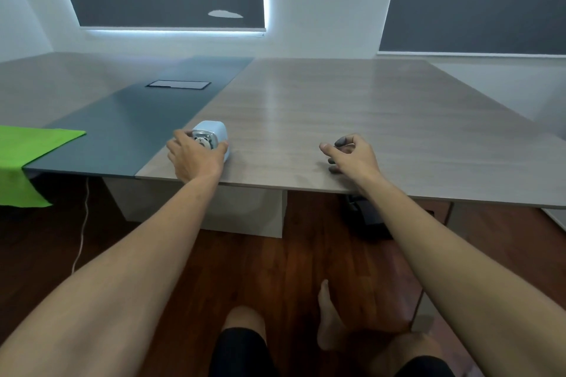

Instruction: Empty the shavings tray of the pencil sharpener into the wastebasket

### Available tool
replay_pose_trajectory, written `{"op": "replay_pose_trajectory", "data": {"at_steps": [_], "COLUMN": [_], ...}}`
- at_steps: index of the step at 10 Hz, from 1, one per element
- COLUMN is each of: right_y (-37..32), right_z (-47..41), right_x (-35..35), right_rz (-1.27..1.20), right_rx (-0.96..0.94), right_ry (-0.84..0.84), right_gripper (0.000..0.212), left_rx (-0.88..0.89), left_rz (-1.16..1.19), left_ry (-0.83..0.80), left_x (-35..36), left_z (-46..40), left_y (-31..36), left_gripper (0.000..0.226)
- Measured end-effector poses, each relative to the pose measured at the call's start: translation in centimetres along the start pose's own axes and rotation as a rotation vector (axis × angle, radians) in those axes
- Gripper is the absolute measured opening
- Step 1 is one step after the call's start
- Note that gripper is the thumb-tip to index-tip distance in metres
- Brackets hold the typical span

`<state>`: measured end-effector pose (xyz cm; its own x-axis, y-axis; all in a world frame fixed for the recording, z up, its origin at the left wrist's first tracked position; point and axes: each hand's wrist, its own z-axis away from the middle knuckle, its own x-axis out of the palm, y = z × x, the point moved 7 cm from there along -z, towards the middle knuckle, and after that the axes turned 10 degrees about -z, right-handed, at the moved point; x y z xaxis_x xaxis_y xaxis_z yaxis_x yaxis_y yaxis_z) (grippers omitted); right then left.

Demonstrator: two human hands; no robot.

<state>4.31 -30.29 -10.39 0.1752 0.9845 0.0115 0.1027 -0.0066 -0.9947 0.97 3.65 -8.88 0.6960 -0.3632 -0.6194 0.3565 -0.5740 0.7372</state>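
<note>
A small pale-blue pencil sharpener (214,130) with a clear front and a panda picture stands on the wooden table (337,107) near its front edge. My left hand (193,156) wraps around the sharpener from the near side, fingers on both flanks. My right hand (352,153) hovers over the table to the right, fingers loosely curled and apart, nothing in it; its fingertips look dark-smudged. The shavings tray cannot be told apart from the body. No wastebasket is clearly in view.
A dark grey strip (137,119) with a cable hatch (178,84) runs down the table's left part. A green cloth (27,147) hangs over the left edge. A white cable (83,223) drops to the wooden floor. A dark object (367,217) sits under the table.
</note>
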Motion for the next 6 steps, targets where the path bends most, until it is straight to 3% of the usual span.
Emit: {"op": "replay_pose_trajectory", "data": {"at_steps": [2,3,4,5,6], "right_y": [-0.6,-1.0,-0.9,-0.4,0.7], "right_z": [-0.3,-0.3,-0.9,-1.5,-1.8], "right_x": [-2.2,-3.5,-4.7,-5.6,-6.4], "right_rz": [0.201,0.358,0.59,0.889,1.062], "right_rx": [-0.101,-0.179,-0.236,-0.236,-0.139], "right_ry": [0.064,0.062,0.057,0.029,-0.017], "right_gripper": [0.028,0.033,0.048,0.064,0.081], "left_rx": [0.106,0.347,0.608,0.781,0.805], "left_rz": [-0.08,-0.069,-0.099,-0.199,-0.341], "left_ry": [0.113,0.201,0.126,-0.064,-0.384], "left_x": [-1.2,-1.3,0.6,4.2,8.2], "left_z": [0.7,2.6,5.0,7.5,10.1], "left_y": [2.3,6.0,9.9,12.5,13.1], "left_gripper": [0.094,0.084,0.071,0.075,0.083]}}
